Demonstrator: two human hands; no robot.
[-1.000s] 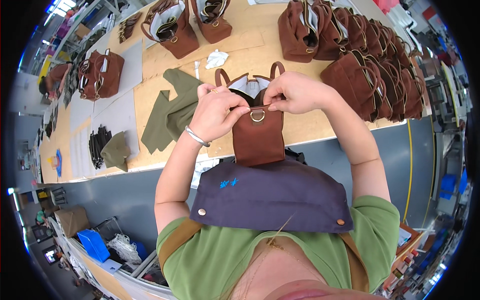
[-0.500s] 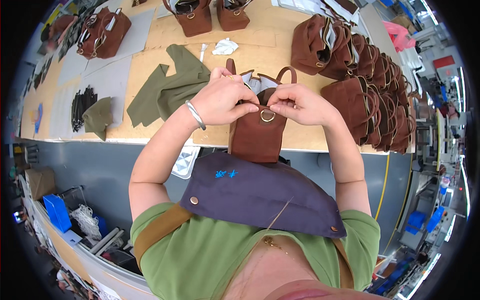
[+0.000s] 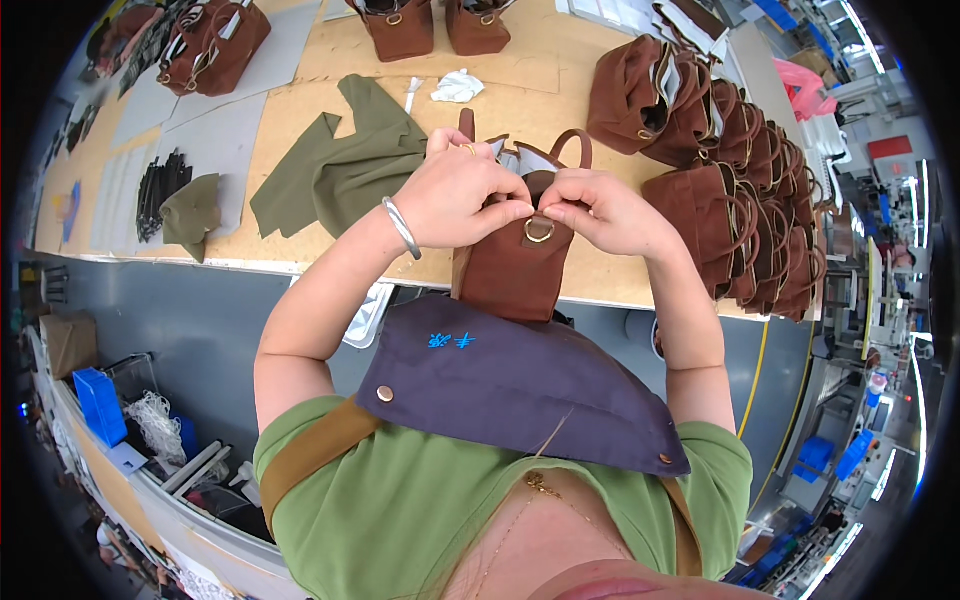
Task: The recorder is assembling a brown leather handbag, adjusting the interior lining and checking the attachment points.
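Note:
A brown handbag [image 3: 510, 275] stands upright at the table's front edge, one narrow end facing me. Its two handles rise behind my hands, and a pale lining shows in its mouth. Just below the top rim a gold D-ring [image 3: 539, 230] hangs from a small tab. My left hand [image 3: 460, 195], with a silver bangle at the wrist, pinches the bag's top edge left of the ring. Close beside it, my right hand [image 3: 610, 212] pinches the same edge above and right of the ring. What lies right between the fingertips is hidden.
Olive cloth [image 3: 355, 165] spreads left of the bag, near a crumpled white scrap [image 3: 458, 86]. Rows of brown handbags [image 3: 700, 215] crowd the right side. More bags stand at the back. Black strips [image 3: 163, 190] and a small olive piece [image 3: 190, 215] lie at left.
My fingertips have shifted slightly along the bag's top edge, and both hands still pinch it. The whole view has tilted a little; the bag stays in place on the table.

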